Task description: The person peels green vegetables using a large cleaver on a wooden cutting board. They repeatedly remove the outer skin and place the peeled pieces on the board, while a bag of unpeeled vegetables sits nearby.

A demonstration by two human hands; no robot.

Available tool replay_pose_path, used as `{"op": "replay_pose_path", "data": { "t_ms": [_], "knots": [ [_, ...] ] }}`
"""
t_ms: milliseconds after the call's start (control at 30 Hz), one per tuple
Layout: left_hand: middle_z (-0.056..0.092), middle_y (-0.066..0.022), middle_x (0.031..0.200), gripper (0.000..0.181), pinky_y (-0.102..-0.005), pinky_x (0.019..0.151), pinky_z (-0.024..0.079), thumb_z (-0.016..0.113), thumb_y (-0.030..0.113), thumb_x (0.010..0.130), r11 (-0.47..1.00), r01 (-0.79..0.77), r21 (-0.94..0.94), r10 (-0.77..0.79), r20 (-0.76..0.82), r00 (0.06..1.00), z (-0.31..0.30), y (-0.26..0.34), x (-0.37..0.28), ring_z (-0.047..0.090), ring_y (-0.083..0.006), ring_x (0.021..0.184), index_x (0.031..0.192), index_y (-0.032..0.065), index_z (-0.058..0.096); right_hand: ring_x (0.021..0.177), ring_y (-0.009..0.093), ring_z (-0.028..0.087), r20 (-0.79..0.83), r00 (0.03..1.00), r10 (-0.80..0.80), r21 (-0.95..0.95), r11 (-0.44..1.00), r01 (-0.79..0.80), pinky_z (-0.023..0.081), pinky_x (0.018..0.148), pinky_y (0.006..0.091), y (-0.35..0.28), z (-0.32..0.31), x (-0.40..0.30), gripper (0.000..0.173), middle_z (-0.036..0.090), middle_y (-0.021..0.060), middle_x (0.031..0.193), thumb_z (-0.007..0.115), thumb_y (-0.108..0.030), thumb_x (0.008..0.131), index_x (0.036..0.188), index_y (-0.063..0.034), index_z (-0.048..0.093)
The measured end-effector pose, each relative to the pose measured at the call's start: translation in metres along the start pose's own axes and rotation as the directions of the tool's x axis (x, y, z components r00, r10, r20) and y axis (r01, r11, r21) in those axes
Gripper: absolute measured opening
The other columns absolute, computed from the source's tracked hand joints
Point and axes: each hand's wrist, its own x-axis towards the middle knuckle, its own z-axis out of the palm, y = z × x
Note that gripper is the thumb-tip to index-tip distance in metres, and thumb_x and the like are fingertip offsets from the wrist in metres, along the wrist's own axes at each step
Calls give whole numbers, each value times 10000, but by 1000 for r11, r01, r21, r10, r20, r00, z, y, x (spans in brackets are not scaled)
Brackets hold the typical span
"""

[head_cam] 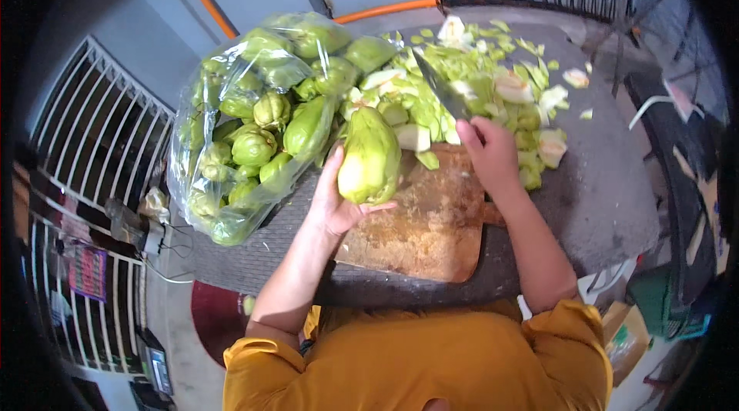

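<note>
A pale green chayote (369, 160) rests in my left hand (335, 203), partly peeled, with lighter flesh showing along its lower side. My right hand (493, 151) grips a knife (437, 85) by its handle, the dark blade pointing up and to the left over a heap of green peelings (427, 116). Below both hands lies a worn wooden cutting board (418, 220), its short handle toward my right forearm. To the left of the chayote, a clear plastic bag (179, 180) stands open, full of whole chayotes (254, 145).
Peelings and pale cut pieces (514, 88) spread over the far part of the grey table (600, 197). A dark red tub (216, 318) sits below the table's left edge. White metal bars (104, 122) stand at left. At lower right are a cardboard box (626, 342) and a green crate (649, 295).
</note>
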Motion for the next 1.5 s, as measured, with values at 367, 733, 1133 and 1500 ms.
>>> {"op": "replay_pose_path", "data": {
  "t_ms": [367,733,1133,1500],
  "knots": [
    [578,-141,1187,593,-406,913,466,544,459,849,992,-112,-49,117,101,988,10,-19,8,587,-271,1023,1286,66,469,522,248,521,366,705,-607,-15,754,657,400,512,346,-65,8,-51,597,452,57,540,662,-651,639,576,-100,440],
    [578,-129,1180,568,-386,926,454,491,459,859,975,-155,-157,169,81,982,11,-27,-3,584,-252,1030,1273,70,475,522,261,531,387,651,-653,-119,664,738,398,497,367,-59,15,-48,601,485,55,550,642,-676,641,578,-102,477],
    [569,-150,1185,687,-498,879,484,500,561,818,971,-215,101,215,16,977,5,-26,-8,565,-340,1070,1305,80,437,531,322,538,192,977,-91,-252,958,138,402,493,396,-23,-9,-8,616,501,101,536,607,-644,733,577,-57,502],
    [580,-123,1175,607,-372,900,472,584,385,828,974,-148,172,169,-112,979,11,-49,-13,583,-229,1047,1299,37,427,577,269,541,-55,997,-52,-368,929,28,418,549,368,-28,4,-13,542,559,97,653,762,-497,656,791,-27,529]
  ]
}}
